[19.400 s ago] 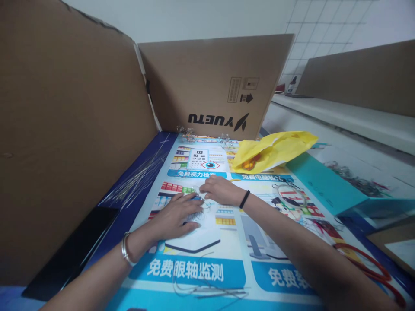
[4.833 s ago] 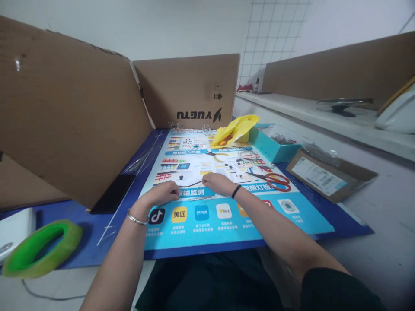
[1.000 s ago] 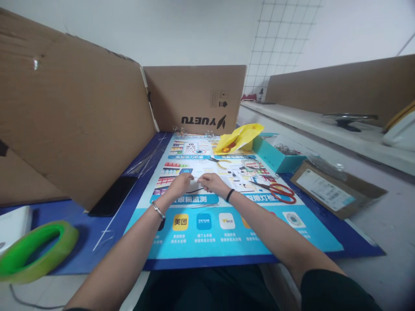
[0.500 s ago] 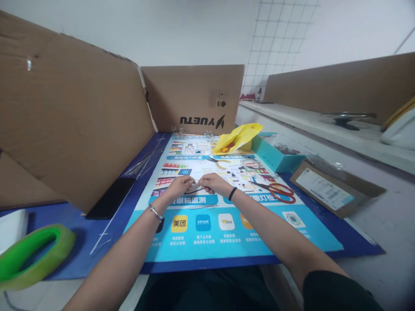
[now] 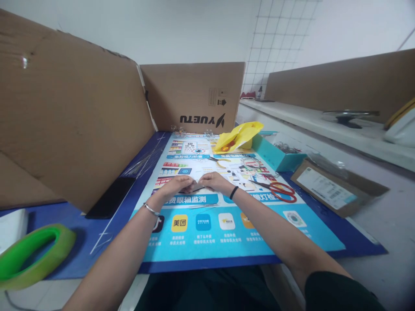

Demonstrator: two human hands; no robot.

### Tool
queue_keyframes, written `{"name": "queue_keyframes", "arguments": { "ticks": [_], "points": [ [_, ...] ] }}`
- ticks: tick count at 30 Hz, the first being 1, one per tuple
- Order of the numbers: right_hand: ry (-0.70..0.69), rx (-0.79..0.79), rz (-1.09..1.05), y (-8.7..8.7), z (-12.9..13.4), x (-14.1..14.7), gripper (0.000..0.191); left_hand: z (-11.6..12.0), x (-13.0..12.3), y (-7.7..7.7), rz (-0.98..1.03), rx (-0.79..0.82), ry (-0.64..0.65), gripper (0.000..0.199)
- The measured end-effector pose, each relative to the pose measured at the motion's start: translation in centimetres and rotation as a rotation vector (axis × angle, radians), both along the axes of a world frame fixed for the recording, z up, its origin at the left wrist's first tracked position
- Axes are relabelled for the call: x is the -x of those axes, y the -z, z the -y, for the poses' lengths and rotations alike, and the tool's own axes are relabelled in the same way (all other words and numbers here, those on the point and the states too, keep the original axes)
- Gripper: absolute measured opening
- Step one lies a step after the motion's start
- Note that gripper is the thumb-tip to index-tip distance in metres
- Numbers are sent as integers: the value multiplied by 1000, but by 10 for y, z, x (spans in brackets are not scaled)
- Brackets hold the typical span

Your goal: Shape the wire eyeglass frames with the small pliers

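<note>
My left hand [image 5: 177,185], with a silver bangle at the wrist, is closed with its fingers pinched above the printed poster [image 5: 243,244]. Close on its right, my right hand [image 5: 215,182] is also in a pinch, a black band round its wrist. Whatever lies between the fingertips is too small to make out. Just below the hands, several thin wires [image 5: 204,206] lie on the poster. Beyond them are pliers with yellow handles [image 5: 221,162]. Orange-handled scissors [image 5: 281,191] lie right of my right hand.
A teal box [image 5: 280,157] of small metal pieces stands at right, beside a cardboard package [image 5: 324,190]. A yellow bag [image 5: 240,137] lies at the back. At left are a black phone-like slab [image 5: 112,198], a green tape roll [image 5: 37,255] and tall cardboard panels [image 5: 74,116].
My left hand has turned slightly, its back now more over the fingers and its wrist a little further left. My right hand stays nearly in place. The view has shifted slightly.
</note>
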State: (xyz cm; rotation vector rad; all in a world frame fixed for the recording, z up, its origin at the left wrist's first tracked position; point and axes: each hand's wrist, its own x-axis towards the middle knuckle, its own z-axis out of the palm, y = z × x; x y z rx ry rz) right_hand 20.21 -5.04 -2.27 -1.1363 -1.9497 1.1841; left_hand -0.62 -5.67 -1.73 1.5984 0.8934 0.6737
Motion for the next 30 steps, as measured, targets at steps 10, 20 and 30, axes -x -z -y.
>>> {"name": "queue_keyframes", "arguments": {
  "ticks": [10, 20, 30],
  "points": [
    [-40, -413, 229, -4, -6, 1, 13, -3, 0, -4, -205, -278, -76, 14],
    [-151, -593, 532, 4, -2, 6, 17, -5, -3, 1, -416, -492, 110, 21],
    [-248, -741, 874, -15, 14, 13, 19, -3, -7, 0, -559, -678, 137, 12]
  ]
}}
